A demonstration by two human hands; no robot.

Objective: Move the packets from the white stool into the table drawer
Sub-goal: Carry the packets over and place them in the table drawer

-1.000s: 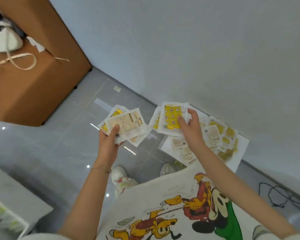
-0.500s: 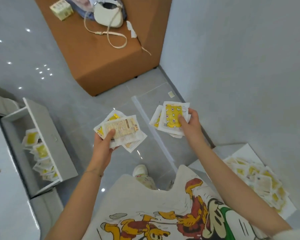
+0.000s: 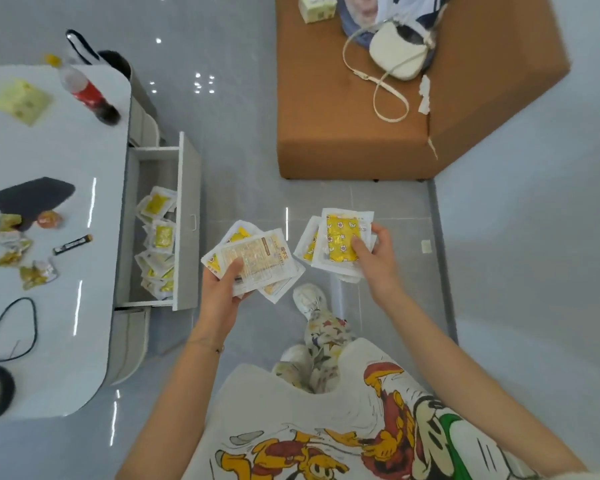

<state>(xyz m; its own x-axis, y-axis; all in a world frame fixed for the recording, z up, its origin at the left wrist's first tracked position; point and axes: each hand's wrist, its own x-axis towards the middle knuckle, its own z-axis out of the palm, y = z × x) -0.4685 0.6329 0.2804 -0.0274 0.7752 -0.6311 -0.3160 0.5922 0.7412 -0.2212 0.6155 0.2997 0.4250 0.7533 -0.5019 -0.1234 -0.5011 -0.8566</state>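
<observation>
We see a cola bottle (image 3: 87,93) well apart from a black pouch (image 3: 32,197) and a looped black cable (image 3: 13,327), and a white handbag (image 3: 397,55) lying on the brown ottoman (image 3: 343,133).

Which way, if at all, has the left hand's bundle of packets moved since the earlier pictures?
Yes. The left hand and its packets have come closer to the open drawer front, away from the white stool, now out of view.
</observation>
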